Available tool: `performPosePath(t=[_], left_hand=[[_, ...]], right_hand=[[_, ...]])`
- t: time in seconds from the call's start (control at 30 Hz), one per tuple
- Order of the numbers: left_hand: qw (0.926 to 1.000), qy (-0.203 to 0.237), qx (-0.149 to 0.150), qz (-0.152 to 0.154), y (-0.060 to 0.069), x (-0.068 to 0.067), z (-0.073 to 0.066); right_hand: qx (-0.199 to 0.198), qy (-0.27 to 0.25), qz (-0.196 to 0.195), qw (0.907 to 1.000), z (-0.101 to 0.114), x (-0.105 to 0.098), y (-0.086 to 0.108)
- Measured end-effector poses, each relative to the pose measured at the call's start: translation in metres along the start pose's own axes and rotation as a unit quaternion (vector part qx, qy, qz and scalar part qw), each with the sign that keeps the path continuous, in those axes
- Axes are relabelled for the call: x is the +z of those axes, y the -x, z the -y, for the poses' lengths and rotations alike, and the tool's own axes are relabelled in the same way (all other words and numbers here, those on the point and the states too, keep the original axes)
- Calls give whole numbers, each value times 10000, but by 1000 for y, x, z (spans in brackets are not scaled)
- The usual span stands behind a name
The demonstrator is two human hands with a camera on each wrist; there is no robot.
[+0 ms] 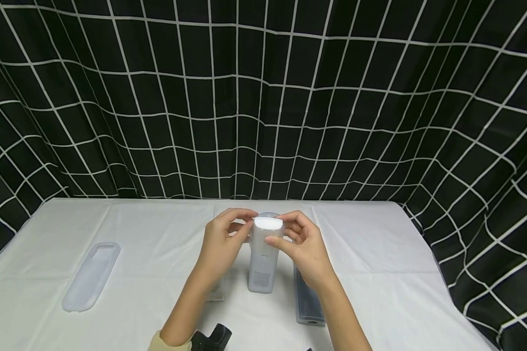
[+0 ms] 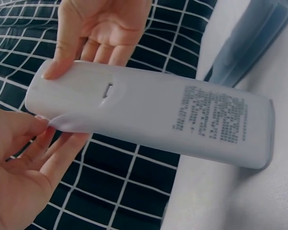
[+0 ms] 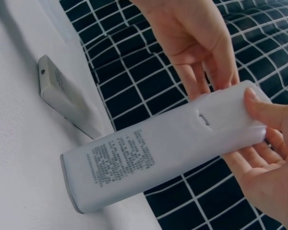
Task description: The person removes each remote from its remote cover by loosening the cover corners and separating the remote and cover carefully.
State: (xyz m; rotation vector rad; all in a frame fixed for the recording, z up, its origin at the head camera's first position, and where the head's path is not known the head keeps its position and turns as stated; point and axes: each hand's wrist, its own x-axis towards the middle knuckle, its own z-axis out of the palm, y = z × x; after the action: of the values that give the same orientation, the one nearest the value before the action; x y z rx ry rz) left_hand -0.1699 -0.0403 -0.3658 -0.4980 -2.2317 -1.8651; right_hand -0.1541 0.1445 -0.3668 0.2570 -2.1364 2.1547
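Between the two hands a white remote control [image 1: 263, 258] stands tilted on its lower end, its printed back towards me. A translucent sleeve wraps it; near the top its edge bulges out at the side [image 2: 69, 122]. My left hand [image 1: 221, 241] pinches the sleeve's edge at the upper left of the remote, thumb against fingers. On the other side my right hand [image 1: 305, 248] grips the upper end, thumb [image 3: 259, 108] on the back and fingers behind. The remote's front is hidden from every view.
A loose translucent sleeve [image 1: 92, 277] lies at the left of the white table [image 1: 158, 234]. Partly behind the right forearm is a dark remote in a clear cover [image 1: 309, 302]. A small pale remote [image 3: 65, 96] lies by the left arm. A black grid curtain [image 1: 246, 97] hangs behind.
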Motion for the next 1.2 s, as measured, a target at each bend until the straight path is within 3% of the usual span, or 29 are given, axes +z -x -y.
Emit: performPosePath(t=[0.57, 1.2], left_hand=[[9973, 564, -313, 350, -2, -6, 0], [9850, 950, -716, 1253, -7, -15, 3]], right_hand=[[14, -62, 59, 10000, -3, -2, -1], [-120, 342, 368, 9987, -7, -8, -3]])
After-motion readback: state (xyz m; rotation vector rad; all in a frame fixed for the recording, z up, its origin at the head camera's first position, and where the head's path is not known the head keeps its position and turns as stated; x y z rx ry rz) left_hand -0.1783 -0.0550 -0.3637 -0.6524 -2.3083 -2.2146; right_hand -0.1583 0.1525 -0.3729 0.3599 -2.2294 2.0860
